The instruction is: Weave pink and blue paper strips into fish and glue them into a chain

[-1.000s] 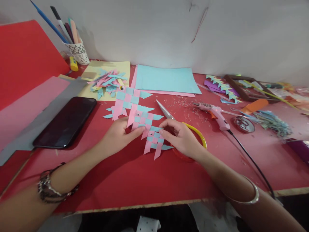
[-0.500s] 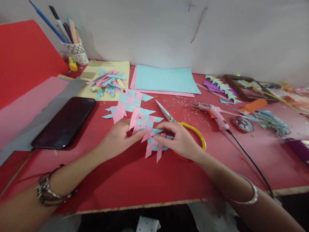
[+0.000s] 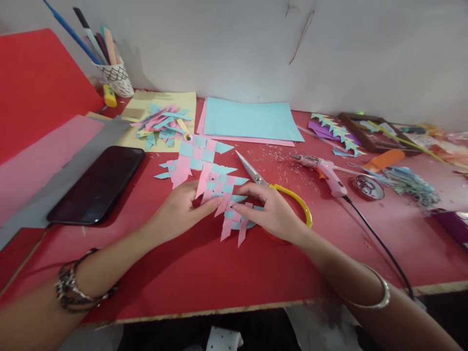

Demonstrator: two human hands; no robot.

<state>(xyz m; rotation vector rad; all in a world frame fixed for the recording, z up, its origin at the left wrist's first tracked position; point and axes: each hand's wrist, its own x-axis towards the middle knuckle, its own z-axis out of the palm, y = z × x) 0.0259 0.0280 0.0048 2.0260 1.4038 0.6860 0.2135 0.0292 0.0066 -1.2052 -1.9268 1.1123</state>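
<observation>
Several woven paper fish in pink and light blue, with googly eyes, overlap at the table's middle. My left hand (image 3: pixel 185 207) pinches the middle paper fish (image 3: pixel 219 185), thumb on top and the other fingers underneath, out of sight. The largest paper fish (image 3: pixel 197 155) lies above it. My right hand (image 3: pixel 272 209) has its thumb and fingers closed on the smallest paper fish (image 3: pixel 228 222), close to its eye. Just beyond my right hand, scissors (image 3: pixel 258 178) with yellow handles rest partly hidden by that hand.
A black phone (image 3: pixel 98 185) lies at left. Paper strips (image 3: pixel 164 124) are heaped on yellow paper behind, near blue sheets (image 3: pixel 252 119). At right are a pink glue gun (image 3: pixel 325 173) with a black cord, a small round dish (image 3: pixel 367 187) and a wooden tray (image 3: pixel 380 146).
The smallest paper fish has shifted very slightly to the right and down, with my right thumb still on it. Both hands keep almost the same place.
</observation>
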